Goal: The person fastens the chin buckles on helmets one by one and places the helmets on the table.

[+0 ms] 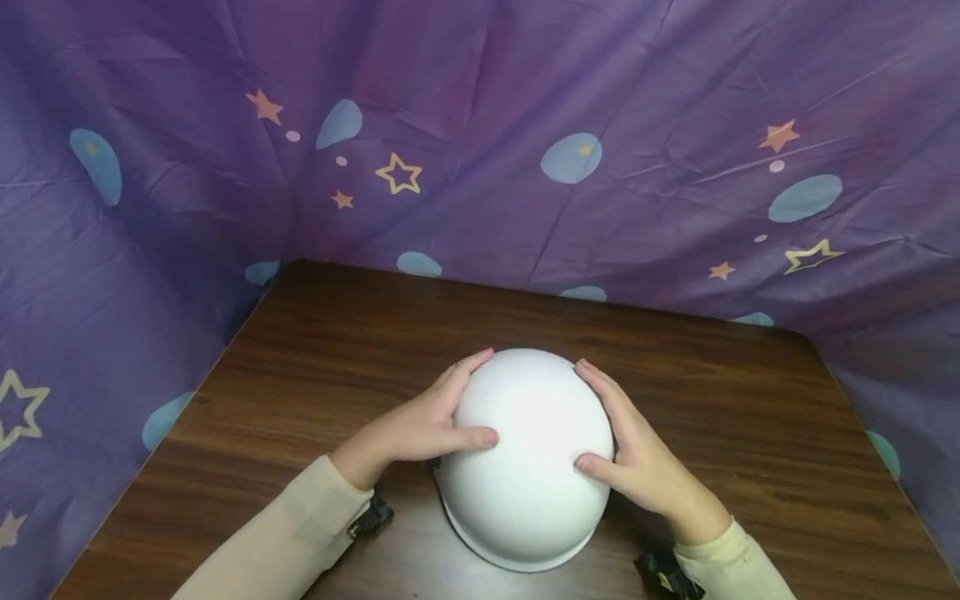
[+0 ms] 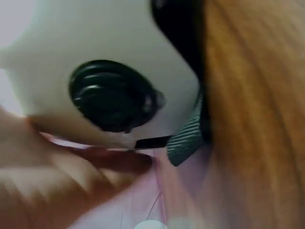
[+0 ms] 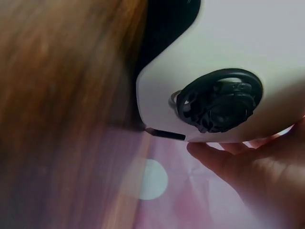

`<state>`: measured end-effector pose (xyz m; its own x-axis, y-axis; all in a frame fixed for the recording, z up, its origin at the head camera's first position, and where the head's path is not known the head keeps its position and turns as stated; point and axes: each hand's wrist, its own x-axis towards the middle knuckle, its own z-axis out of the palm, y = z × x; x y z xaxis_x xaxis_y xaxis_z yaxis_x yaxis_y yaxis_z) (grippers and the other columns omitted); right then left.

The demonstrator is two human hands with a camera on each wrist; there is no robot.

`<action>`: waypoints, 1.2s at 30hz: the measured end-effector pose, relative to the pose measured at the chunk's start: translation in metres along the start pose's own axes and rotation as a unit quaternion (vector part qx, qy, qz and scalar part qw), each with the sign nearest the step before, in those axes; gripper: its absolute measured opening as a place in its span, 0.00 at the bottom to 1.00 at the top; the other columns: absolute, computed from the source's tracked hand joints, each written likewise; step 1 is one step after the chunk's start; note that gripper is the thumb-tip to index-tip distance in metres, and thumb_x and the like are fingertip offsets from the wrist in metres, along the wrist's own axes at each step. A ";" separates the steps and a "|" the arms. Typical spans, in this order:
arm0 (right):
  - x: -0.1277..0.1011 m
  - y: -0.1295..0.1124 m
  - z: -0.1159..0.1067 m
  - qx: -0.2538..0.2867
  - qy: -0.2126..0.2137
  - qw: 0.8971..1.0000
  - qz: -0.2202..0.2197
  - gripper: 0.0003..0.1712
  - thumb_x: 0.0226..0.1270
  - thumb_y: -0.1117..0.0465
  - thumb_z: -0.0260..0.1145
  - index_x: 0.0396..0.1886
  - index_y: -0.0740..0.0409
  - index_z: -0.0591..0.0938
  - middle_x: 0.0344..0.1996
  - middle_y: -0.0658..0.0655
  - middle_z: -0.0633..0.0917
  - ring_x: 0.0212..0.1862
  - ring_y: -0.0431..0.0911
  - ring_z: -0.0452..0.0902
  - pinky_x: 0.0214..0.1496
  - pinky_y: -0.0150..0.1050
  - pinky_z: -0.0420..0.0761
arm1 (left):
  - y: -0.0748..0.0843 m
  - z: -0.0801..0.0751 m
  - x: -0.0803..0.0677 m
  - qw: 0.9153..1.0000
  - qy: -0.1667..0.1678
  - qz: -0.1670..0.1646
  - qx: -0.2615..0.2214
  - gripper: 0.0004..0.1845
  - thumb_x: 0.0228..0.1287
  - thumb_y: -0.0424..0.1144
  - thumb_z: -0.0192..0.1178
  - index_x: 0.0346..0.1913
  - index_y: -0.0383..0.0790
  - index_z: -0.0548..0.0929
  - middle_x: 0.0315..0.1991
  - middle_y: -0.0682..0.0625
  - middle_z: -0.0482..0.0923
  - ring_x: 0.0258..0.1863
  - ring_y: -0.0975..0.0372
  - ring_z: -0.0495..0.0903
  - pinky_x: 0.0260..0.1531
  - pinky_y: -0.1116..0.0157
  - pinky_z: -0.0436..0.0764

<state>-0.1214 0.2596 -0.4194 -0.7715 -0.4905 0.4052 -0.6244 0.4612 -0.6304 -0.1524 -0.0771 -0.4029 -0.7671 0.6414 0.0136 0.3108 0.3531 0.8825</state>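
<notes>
A white helmet point(image 1: 528, 467) sits on the wooden table point(image 1: 315, 350), close to its near edge. The left hand point(image 1: 420, 425) lies on the helmet's left side and the right hand point(image 1: 633, 450) on its right, fingers spread and pressed flat against the shell, thumbs on top. Purple starred cloth point(image 1: 480, 125) rises behind the table.
</notes>
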 end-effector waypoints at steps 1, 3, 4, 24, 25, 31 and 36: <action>0.000 0.000 0.000 -0.002 0.001 1.000 0.002 0.61 0.58 0.54 0.80 0.87 0.54 0.57 0.83 0.66 0.59 0.83 0.59 0.53 0.79 0.36 0.52 | 0.001 0.000 0.000 1.000 -0.005 -0.026 -0.011 0.63 0.66 0.67 0.67 0.88 0.47 0.38 0.85 0.33 0.42 0.81 0.41 0.52 0.73 0.35 0.61; 0.000 0.000 0.000 -0.005 0.004 1.000 0.008 0.62 0.56 0.56 0.80 0.87 0.53 0.57 0.83 0.65 0.59 0.82 0.60 0.54 0.79 0.36 0.52 | 0.001 -0.001 -0.001 0.997 -0.012 -0.074 -0.029 0.66 0.65 0.69 0.66 0.87 0.42 0.36 0.83 0.28 0.46 0.79 0.39 0.57 0.73 0.36 0.63; 0.000 0.000 0.000 -0.007 0.004 1.000 0.011 0.62 0.56 0.56 0.80 0.87 0.53 0.57 0.83 0.65 0.58 0.82 0.61 0.54 0.79 0.37 0.52 | 0.002 -0.001 -0.002 0.995 -0.015 -0.095 -0.034 0.67 0.65 0.70 0.66 0.87 0.41 0.34 0.82 0.26 0.48 0.79 0.38 0.58 0.74 0.37 0.62; 0.001 0.000 0.001 -0.017 0.006 1.000 0.022 0.64 0.55 0.53 0.81 0.88 0.52 0.56 0.83 0.66 0.59 0.80 0.65 0.57 0.78 0.57 0.58 | 0.006 -0.003 -0.004 0.987 0.010 -0.142 -0.078 0.64 0.64 0.62 0.71 0.87 0.39 0.41 0.82 0.28 0.51 0.78 0.39 0.59 0.74 0.37 0.62; 0.001 0.000 0.000 -0.018 0.006 1.000 0.021 0.64 0.55 0.52 0.81 0.88 0.52 0.56 0.83 0.66 0.59 0.80 0.66 0.57 0.77 0.61 0.59 | 0.007 -0.004 -0.004 0.987 0.009 -0.141 -0.077 0.64 0.64 0.61 0.72 0.87 0.39 0.41 0.82 0.28 0.51 0.78 0.39 0.59 0.74 0.37 0.62; 0.001 0.001 -0.002 -0.013 0.013 0.999 0.026 0.67 0.54 0.46 0.83 0.88 0.53 0.55 0.82 0.65 0.60 0.78 0.66 0.59 0.72 0.72 0.63 | 0.010 -0.011 -0.006 0.988 -0.005 -0.117 -0.101 0.62 0.65 0.51 0.73 0.87 0.39 0.40 0.83 0.29 0.48 0.79 0.38 0.57 0.75 0.38 0.62; 0.000 -0.001 -0.004 0.003 0.034 0.999 0.036 0.68 0.52 0.46 0.85 0.88 0.51 0.56 0.81 0.61 0.64 0.77 0.59 0.63 0.76 0.47 0.64 | 0.016 -0.017 -0.008 0.987 0.021 -0.085 -0.133 0.56 0.68 0.44 0.70 0.87 0.39 0.44 0.80 0.28 0.57 0.76 0.37 0.65 0.69 0.40 0.72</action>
<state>-0.1217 0.2622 -0.4157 -0.8213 -0.4048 0.4019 -0.5658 0.4889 -0.6639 -0.1512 -0.0882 -0.3810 -0.8198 0.5577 -0.1300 0.0221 0.2576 0.9660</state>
